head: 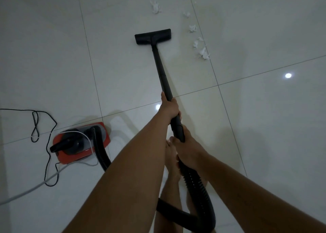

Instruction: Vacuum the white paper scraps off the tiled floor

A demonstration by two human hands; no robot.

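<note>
A black vacuum wand (161, 70) runs from my hands up to its flat floor head (153, 36), which rests on the white tiled floor (264, 109). My left hand (169, 109) grips the wand higher up. My right hand (185, 144) grips it lower, where the ribbed hose (195, 183) joins. White paper scraps (201, 47) lie in a line to the right of the head, apart from it. More scraps (155, 7) lie beyond the head toward the top edge.
The red and grey vacuum body (79, 142) sits on the floor at the lower left, its hose curving behind my left arm. A black cord (46, 144) and a white cable (26, 190) loop beside it. My bare feet (172, 160) stand under the hands.
</note>
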